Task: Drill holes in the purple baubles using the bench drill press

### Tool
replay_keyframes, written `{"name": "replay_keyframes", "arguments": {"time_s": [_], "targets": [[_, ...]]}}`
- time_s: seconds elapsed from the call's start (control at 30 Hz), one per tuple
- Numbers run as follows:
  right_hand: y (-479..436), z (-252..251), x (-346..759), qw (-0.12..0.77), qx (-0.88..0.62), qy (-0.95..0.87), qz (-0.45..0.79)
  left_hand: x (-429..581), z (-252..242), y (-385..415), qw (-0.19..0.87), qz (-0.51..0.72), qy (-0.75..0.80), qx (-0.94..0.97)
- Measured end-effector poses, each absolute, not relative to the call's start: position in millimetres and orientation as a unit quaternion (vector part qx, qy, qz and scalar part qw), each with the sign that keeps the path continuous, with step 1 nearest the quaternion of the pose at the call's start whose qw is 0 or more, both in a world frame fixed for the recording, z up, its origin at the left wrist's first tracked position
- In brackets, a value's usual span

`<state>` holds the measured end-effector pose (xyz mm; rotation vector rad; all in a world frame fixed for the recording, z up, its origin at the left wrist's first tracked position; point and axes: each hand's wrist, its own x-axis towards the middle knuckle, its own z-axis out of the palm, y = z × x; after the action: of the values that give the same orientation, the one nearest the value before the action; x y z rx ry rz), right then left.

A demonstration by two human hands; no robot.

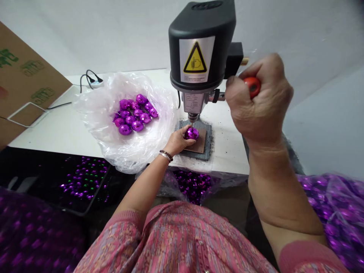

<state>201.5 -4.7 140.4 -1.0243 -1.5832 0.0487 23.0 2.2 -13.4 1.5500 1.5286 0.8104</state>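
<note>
A shiny purple mirrored ball sits on a brown board over the grey base of a small drill press. My left hand pinches this ball from its left side, thumb in front and fingers behind. The drill bit comes down to the top of the ball; whether it has entered cannot be made out. Up on the right, my right hand is wrapped round the red knob of the press's feed lever.
Left of the press, a clear plastic bag lies open with several purple balls inside. A cardboard box stands at far left, near a power strip. Bags of purple balls flank me below the white table.
</note>
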Motion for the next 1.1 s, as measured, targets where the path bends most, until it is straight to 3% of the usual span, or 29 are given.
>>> {"name": "replay_keyframes", "arguments": {"time_s": [0.37,0.63,0.83,1.1], "targets": [[-25,94,204,0.519,-0.482,-0.699,-0.102,21,-20,3,0.392,0.327,0.597,0.619],[-22,70,203,0.537,-0.471,-0.685,-0.145,21,-20,2,0.390,0.320,0.599,0.623],[-19,58,198,0.583,-0.398,-0.664,-0.247,21,-15,-1,0.376,0.312,0.606,0.628],[-15,50,193,0.624,-0.383,-0.644,-0.223,21,-16,0,0.366,0.310,0.602,0.638]]}}
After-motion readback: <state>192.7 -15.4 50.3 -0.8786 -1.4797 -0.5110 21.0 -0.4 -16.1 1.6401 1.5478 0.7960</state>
